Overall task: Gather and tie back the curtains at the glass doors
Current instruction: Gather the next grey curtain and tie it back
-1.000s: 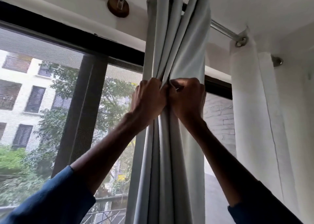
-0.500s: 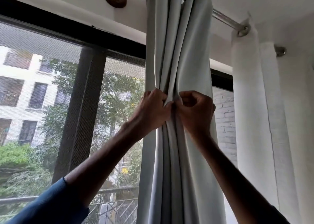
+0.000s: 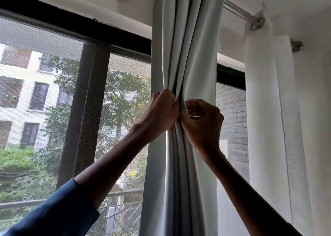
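- The pale grey curtain (image 3: 186, 57) hangs bunched in folds at the centre of the frame, from the metal rod (image 3: 238, 10) downward.
- The left hand (image 3: 161, 110) clenches the gathered folds from the left, arm reaching up from lower left, blue sleeve (image 3: 53, 212) pushed back.
- The right hand (image 3: 202, 123), touching it, pinches a fold with curled fingers, forearm rising from lower right.
- A white curtain (image 3: 268, 110) hangs at right; the dark door frame (image 3: 86, 99) stands left.

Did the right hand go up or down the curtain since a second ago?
Yes, down. The right hand now grips the grey curtain farther below the black door frame than it did a second ago.
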Demonstrator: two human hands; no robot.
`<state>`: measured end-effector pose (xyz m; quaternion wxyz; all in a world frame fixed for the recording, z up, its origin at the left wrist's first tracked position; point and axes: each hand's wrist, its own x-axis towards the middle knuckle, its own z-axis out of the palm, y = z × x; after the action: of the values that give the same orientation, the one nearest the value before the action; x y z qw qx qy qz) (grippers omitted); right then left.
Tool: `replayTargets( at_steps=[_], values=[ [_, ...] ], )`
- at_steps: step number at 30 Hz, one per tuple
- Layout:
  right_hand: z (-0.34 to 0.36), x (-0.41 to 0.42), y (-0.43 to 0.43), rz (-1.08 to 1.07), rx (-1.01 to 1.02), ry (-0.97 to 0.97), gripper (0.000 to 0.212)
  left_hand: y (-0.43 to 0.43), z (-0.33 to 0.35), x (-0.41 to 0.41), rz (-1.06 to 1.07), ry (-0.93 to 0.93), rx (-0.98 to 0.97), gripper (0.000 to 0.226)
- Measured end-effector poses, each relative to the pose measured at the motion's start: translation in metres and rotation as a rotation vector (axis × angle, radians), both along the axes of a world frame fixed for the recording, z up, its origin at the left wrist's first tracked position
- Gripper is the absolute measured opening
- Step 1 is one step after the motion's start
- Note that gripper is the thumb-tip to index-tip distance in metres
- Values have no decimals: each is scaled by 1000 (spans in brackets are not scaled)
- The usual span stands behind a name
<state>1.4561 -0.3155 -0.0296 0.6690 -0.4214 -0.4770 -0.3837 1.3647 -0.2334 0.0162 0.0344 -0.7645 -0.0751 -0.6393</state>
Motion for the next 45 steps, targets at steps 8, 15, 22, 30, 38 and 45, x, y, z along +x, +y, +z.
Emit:
replayTargets(
  at_steps=[8,15,22,30,38,45],
  values=[
    [-10,3,-5,38,-70,-97,5,-24,3,1,-99,-2,-115,73],
    [-13,43,-13,66,-52,-122,12,-14,4,4,-19,11,-94,47],
    [3,108,-6,324,-301,479,104,-17,6,-9,-20,83,-24,55],
    [-20,105,2,192,-68,491,45,-3,-4,-13,36,119,-104,47],
    [-15,77,-12,-72,168,321,25,-12,-22,5,57,23,-104,28],
    [-17,24,9,-147,137,-61,8,-15,-29,15,71,4,-51,24]
  ],
)
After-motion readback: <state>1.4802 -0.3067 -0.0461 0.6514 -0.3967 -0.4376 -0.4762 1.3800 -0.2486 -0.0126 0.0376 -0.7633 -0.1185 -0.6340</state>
